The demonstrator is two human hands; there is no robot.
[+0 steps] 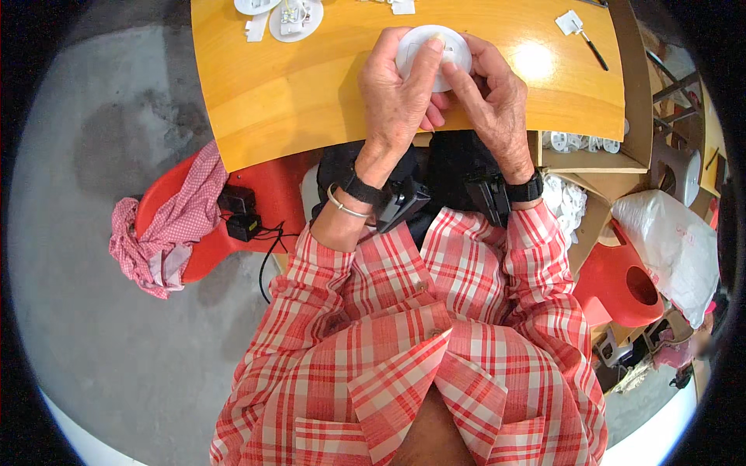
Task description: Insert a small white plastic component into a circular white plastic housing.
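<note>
A round white plastic disc is held between my two hands over the front edge of the yellow table. My left hand grips its left side, the thumb pressed onto the face. On the right side, my right hand curls round the rim with its thumb also on the face. A small raised detail near the disc's middle is partly covered by the thumbs. The disc's underside, and most fingers beneath it, are hidden.
White round parts with fittings lie at the table's far left. A small white piece with a black rod rests at the far right. Beside the table stands a cardboard box of white parts. A red chair bears a checked cloth.
</note>
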